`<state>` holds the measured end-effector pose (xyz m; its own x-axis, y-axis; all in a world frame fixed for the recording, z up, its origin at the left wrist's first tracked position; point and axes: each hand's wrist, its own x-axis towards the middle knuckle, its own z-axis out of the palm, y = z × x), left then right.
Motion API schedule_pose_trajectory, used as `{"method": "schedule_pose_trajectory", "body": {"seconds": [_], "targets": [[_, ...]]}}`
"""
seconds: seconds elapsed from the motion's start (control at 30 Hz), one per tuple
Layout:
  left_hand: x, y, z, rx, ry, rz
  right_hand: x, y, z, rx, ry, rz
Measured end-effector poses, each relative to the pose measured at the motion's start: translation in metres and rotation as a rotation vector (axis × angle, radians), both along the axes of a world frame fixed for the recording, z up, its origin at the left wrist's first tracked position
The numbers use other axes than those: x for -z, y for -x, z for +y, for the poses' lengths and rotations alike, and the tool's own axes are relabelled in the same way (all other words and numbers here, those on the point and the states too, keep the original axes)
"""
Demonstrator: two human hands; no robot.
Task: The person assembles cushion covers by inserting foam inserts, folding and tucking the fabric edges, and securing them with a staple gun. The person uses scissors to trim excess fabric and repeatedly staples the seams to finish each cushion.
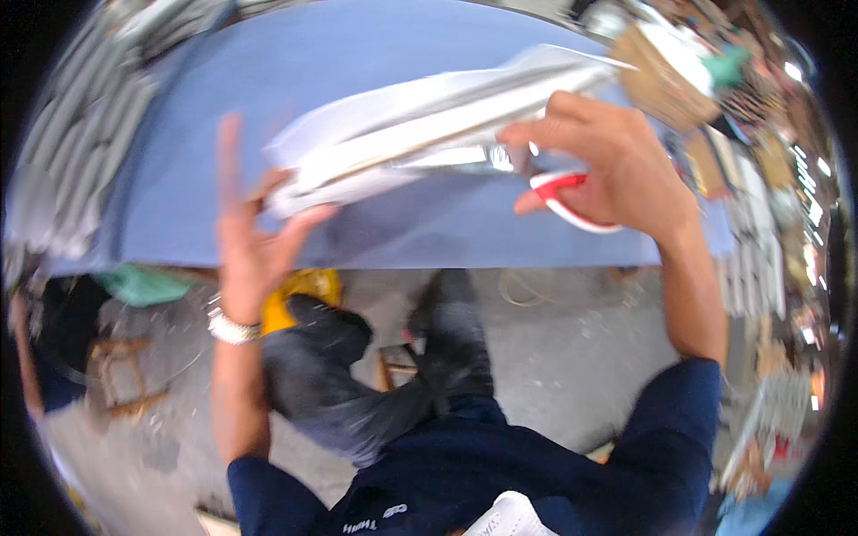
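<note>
A long white bundle in clear plastic film [438, 125] lies slantwise over the blue tabletop, its right end farther off. My left hand [250, 232], blurred, is at the bundle's near left end, fingers spread, one pointing up. Its thumb and another finger lie on either side of that end; whether they press on it cannot be made out. My right hand [617, 165] is over the right part of the bundle, index finger stretched toward the film. Hooked in that hand is a red-and-white curved loop [572, 204], partly hidden by the thumb and palm; its kind is unclear.
The blue tabletop [188, 188] ends just before my legs. Grey long pieces [89, 134] are stacked at the left. A cardboard box [666, 76] stands at the far right. Below are a wooden stool [121, 375], a yellow object [299, 290] and green cloth [143, 284].
</note>
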<state>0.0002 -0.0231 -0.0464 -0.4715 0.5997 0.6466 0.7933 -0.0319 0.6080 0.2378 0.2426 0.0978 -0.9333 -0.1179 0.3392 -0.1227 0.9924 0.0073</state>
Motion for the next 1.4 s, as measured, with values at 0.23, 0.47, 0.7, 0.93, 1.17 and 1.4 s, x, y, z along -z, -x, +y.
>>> {"method": "schedule_pose_trajectory", "body": {"seconds": [0.23,0.47,0.7,0.93,1.17,1.4], "targets": [[0.027,0.024,-0.006,0.047,0.216,-0.073,0.051,-0.186,0.183,0.797,0.116,0.534],[-0.015,-0.005,0.006,0.242,0.260,0.135,0.169,-0.277,0.268,1.201,0.389,0.181],[0.001,0.013,-0.013,0.110,0.437,0.221,0.168,-0.185,0.250,0.889,0.788,0.271],[0.055,0.038,-0.007,-0.086,0.517,-0.239,0.209,-0.099,0.166,0.757,0.764,0.039],[0.067,0.049,-0.018,-0.019,0.343,-0.311,0.234,-0.091,0.159,0.708,1.094,0.366],[0.068,0.056,0.006,0.005,0.180,-0.886,0.257,-0.100,0.178,0.675,1.154,0.517]]}}
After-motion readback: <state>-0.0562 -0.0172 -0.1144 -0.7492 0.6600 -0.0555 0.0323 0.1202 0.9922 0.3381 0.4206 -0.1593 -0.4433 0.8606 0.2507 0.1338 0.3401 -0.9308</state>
